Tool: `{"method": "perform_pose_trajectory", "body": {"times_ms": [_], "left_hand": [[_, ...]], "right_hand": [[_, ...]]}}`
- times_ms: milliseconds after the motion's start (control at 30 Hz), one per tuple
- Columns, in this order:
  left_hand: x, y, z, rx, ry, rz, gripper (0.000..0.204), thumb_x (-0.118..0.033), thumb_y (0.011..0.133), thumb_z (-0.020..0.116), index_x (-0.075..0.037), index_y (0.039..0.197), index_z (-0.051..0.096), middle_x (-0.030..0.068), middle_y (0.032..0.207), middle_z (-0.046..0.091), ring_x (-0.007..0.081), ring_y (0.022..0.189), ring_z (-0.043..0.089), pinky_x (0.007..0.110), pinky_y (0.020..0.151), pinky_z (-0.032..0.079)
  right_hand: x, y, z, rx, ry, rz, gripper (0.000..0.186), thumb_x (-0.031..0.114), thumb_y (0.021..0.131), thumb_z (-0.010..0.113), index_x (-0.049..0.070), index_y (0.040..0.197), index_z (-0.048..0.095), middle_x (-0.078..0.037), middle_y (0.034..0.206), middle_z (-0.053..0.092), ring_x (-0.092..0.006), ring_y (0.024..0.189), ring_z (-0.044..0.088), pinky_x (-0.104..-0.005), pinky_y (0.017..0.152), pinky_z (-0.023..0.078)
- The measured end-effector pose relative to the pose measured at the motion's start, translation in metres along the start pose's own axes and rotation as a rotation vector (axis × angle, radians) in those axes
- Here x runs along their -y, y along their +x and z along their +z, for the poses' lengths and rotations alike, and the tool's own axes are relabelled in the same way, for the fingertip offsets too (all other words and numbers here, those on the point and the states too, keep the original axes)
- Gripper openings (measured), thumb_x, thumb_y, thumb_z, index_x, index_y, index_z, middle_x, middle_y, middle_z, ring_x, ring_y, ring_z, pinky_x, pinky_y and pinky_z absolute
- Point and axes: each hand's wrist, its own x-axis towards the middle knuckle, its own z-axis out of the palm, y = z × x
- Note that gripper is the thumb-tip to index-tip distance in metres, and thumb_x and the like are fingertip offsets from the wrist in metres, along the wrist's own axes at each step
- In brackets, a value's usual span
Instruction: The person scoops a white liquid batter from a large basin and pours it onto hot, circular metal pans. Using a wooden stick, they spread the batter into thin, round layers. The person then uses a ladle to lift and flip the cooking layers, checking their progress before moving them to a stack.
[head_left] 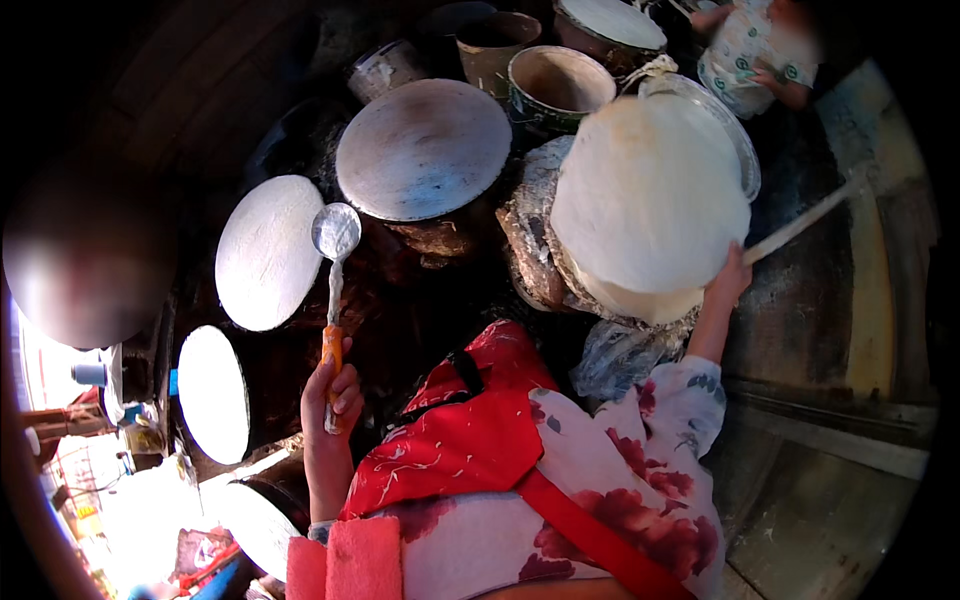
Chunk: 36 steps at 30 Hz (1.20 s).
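Note:
My left hand (342, 390) is wrapped round the orange handle of a metal ladle (336, 234), its bowl pointing away from me and coated white. To the right, my right hand (729, 280) closes round a pale wooden stick (800, 222) slanting up to the right. That hand is at the lower right edge of a round, thin white sheet (650, 195), like a rice pancake. The sheet lies over a stack or round support with crusted sides; whether the stick runs beneath it I cannot tell. A round metal tray (735, 135) shows partly behind the sheet.
Around me are a greyish round pan (424, 150) and white-coated round pans (268, 252), (213, 395) curving along the left. Buckets (561, 82) stand at the back. A crumpled plastic bag (625, 355) sits below the sheet. Another person (757, 60) is at the top right.

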Motion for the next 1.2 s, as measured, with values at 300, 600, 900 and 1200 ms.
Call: {"method": "perform_pose_trajectory", "body": {"times_ms": [300, 600, 900, 1200], "left_hand": [[0.005, 0.032, 0.031, 0.024, 0.024, -0.106, 0.039, -0.025, 0.096, 0.045, -0.004, 0.129, 0.04, -0.0015, 0.061, 0.036, 0.0072, 0.039, 0.035, 0.02, 0.033, 0.028], [0.053, -0.004, 0.024, -0.066, -0.13, 0.056, 0.042, -0.023, 0.094, 0.048, -0.007, 0.131, 0.038, -0.0017, 0.059, 0.036, 0.007, 0.038, 0.036, 0.02, 0.036, 0.03], [0.151, -0.172, -0.018, -0.277, -0.332, 0.474, 0.048, -0.018, 0.089, 0.058, -0.006, 0.13, 0.037, 0.0031, 0.074, 0.043, 0.0069, 0.047, 0.039, 0.019, 0.041, 0.032], [0.372, -0.292, -0.011, -1.152, -0.455, 0.984, 0.034, -0.02, 0.094, 0.052, -0.007, 0.124, 0.04, -0.0016, 0.062, 0.04, 0.0048, 0.04, 0.038, 0.019, 0.038, 0.033]], "right_hand": [[-0.154, 0.045, -0.147, -0.025, -0.916, 0.019, 0.038, 0.032, 0.088, 0.055, 0.0, 0.108, 0.06, -0.022, 0.102, 0.064, -0.0346, 0.085, 0.063, -0.0424, 0.073, 0.049], [-0.053, -0.023, 0.023, 0.408, -1.15, -0.661, 0.036, 0.036, 0.095, 0.044, 0.004, 0.094, 0.061, -0.021, 0.081, 0.063, -0.0386, 0.072, 0.061, -0.0446, 0.062, 0.047], [-0.088, -0.313, 0.11, 1.995, -0.667, -0.306, 0.034, 0.031, 0.096, 0.047, 0.001, 0.084, 0.057, -0.019, 0.059, 0.054, -0.036, 0.058, 0.055, -0.0433, 0.051, 0.04], [-0.14, -0.434, 0.05, 2.857, -0.484, -1.488, 0.02, 0.025, 0.092, 0.05, 0.008, 0.095, 0.059, -0.017, 0.083, 0.063, -0.0373, 0.076, 0.061, -0.0445, 0.064, 0.047]]}}
